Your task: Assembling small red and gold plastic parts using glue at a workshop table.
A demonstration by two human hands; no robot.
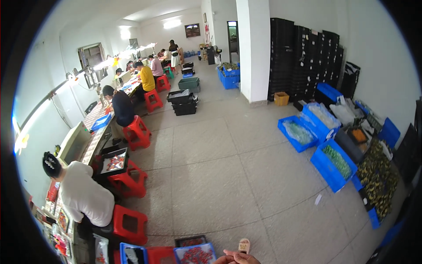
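Note:
At the bottom edge, my right hand (247, 258) lies against my left hand (223, 260), and the lower part of both is cut off by the frame. The right hand's fingers look bent and pressed together; what they hold, if anything, is hidden. Too little of the left hand shows to make out its fingers. Just left of them is a blue tray (214, 251) with small red pieces on a light lining. Behind it sits a black tray (190, 241) with more red pieces. A slippered foot (244, 245) shows just beyond my hands.
A long workbench (90, 132) runs along the left wall, with several people seated on red stools (130, 224). Black crates (183, 105) stand on the floor midway. On the right are blue bins (334, 165), a heap of brownish pieces (378, 176), stacked black trays (303, 61) and a white pillar (254, 53).

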